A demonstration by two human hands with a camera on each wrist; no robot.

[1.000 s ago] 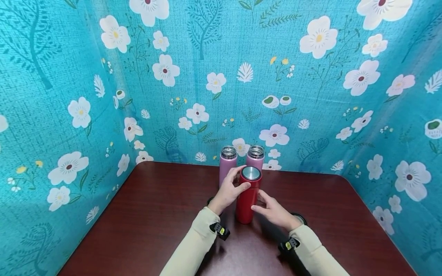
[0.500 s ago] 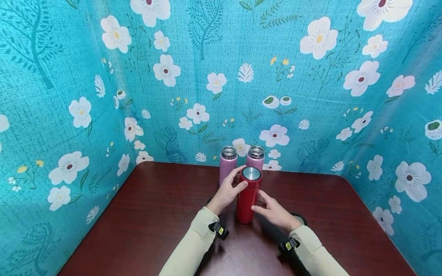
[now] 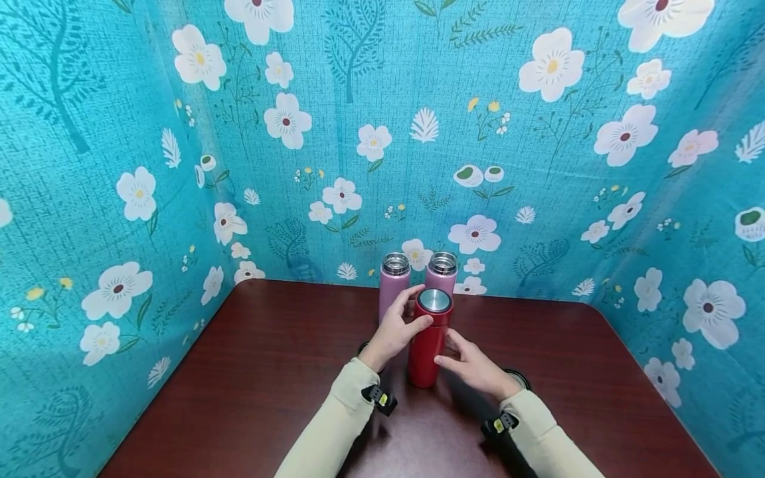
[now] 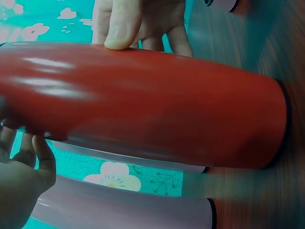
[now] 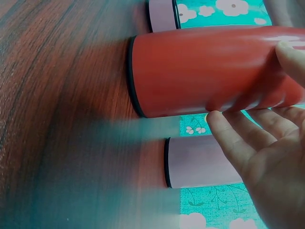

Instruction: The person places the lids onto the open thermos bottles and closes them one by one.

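Observation:
A red thermos flask (image 3: 423, 358) with a silver-topped lid (image 3: 435, 300) stands upright on the dark wood table. My left hand (image 3: 391, 334) grips it around the lid, thumb in front and fingers behind. Lower down, my right hand (image 3: 478, 370) holds the flask's body from the right side. In the left wrist view the red flask (image 4: 157, 105) crosses the frame, the right hand's thumb (image 4: 123, 26) against it. The right wrist view has the right hand's fingers (image 5: 238, 136) along the underside of the red body (image 5: 200, 71).
Two lilac flasks (image 3: 393, 295) (image 3: 441, 281) without lids stand behind the red one, steel necks showing. A round black-rimmed piece (image 3: 518, 379) lies beside the right wrist, partly hidden. Another dark rim (image 3: 362, 347) peeks out behind the left wrist. A flowered blue cloth (image 3: 370, 186) surrounds the table.

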